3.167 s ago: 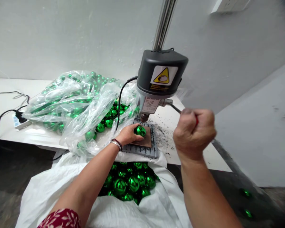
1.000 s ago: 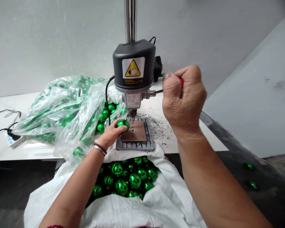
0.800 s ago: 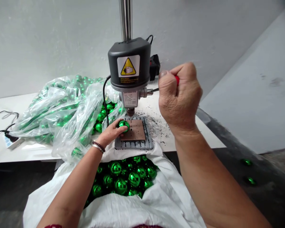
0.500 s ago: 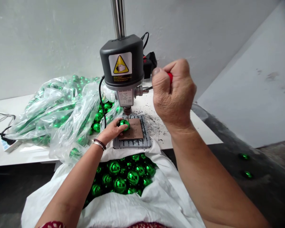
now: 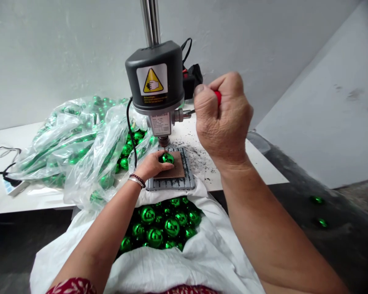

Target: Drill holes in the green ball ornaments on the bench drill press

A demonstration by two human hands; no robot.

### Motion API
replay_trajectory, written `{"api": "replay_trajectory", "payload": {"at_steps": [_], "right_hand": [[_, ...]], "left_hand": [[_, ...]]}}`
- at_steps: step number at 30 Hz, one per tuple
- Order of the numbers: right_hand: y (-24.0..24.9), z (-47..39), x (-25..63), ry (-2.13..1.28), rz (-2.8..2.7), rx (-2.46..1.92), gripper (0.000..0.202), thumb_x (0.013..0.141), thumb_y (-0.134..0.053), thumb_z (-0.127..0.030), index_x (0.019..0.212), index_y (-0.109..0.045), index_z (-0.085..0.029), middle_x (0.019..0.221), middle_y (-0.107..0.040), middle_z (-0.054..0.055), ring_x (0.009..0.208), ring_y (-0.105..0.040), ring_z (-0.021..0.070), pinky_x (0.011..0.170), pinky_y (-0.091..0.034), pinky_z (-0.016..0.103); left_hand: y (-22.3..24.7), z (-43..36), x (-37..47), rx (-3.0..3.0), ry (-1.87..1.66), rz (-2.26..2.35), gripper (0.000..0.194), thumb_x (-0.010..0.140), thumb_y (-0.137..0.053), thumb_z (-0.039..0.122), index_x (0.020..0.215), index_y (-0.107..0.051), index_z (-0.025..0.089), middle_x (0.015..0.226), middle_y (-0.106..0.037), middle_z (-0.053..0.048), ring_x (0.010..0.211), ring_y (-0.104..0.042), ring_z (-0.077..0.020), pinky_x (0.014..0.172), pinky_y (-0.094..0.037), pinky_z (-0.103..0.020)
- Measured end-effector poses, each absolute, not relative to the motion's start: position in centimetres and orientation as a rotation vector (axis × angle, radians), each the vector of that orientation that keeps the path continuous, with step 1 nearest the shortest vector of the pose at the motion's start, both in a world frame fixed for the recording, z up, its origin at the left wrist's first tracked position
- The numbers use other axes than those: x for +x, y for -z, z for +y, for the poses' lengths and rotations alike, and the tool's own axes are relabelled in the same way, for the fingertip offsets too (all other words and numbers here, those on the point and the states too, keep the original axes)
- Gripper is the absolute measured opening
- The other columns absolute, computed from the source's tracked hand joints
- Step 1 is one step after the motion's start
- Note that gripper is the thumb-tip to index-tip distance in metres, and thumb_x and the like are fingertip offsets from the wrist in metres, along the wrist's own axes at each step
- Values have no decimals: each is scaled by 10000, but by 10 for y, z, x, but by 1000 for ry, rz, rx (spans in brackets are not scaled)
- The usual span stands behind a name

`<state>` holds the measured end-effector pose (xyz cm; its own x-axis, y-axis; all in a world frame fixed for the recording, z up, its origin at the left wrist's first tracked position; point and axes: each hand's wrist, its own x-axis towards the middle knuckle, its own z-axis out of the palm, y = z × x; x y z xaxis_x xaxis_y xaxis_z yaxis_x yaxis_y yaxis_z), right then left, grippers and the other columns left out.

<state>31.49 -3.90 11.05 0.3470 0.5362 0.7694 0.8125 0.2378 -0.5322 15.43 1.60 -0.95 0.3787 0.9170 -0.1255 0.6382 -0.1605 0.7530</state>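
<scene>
My left hand point(image 5: 155, 164) grips a shiny green ball point(image 5: 168, 158), thumb in front and fingers behind it. The ball is over a brown board point(image 5: 175, 170) on the grey slotted base point(image 5: 188, 179) of a small bench drill point(image 5: 155, 77). The drill's chuck point(image 5: 163, 141) is just above the ball; whether the bit touches it I cannot tell. My right hand point(image 5: 225, 118) is closed in a fist round the red-ended feed lever point(image 5: 218, 98), raised to the right of the drill head.
Many green balls point(image 5: 155, 237) lie in a white cloth sack point(image 5: 202, 249) before me. Clear plastic bags point(image 5: 79, 143) of green balls cover the table's left side, near a power strip point(image 5: 15, 187). Dark shavings point(image 5: 199, 157) litter the table. Two green balls point(image 5: 322, 223) are on the floor.
My left hand has shifted right with the green ball, bringing it more under the chuck. My right hand stays on the lever at nearly the same height.
</scene>
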Motion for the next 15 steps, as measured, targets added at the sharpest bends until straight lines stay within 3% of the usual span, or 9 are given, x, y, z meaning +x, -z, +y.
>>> {"api": "replay_trajectory", "payload": {"at_steps": [7, 15], "right_hand": [[-108, -38, 316, 322, -1306, -1396, 295, 942, -347, -445, 831, -443, -189, 695, -460, -10, 667, -486, 75, 685, -444, 244], [-95, -46, 315, 356, -1313, -1416, 242, 914, -375, -408, 832, -460, -197, 672, -461, -6, 646, -493, 96, 649, -435, 261]], "left_hand": [[12, 9, 157, 1811, -577, 1293, 492, 638, -752, 328, 1101, -667, 182, 826, -659, 15, 775, -586, -170, 736, -456, -270], [11, 8, 156, 1771, -556, 1318, 524, 623, -772, 332, 1113, -673, 175, 839, -681, 9, 801, -609, -182, 743, -467, -270]]}}
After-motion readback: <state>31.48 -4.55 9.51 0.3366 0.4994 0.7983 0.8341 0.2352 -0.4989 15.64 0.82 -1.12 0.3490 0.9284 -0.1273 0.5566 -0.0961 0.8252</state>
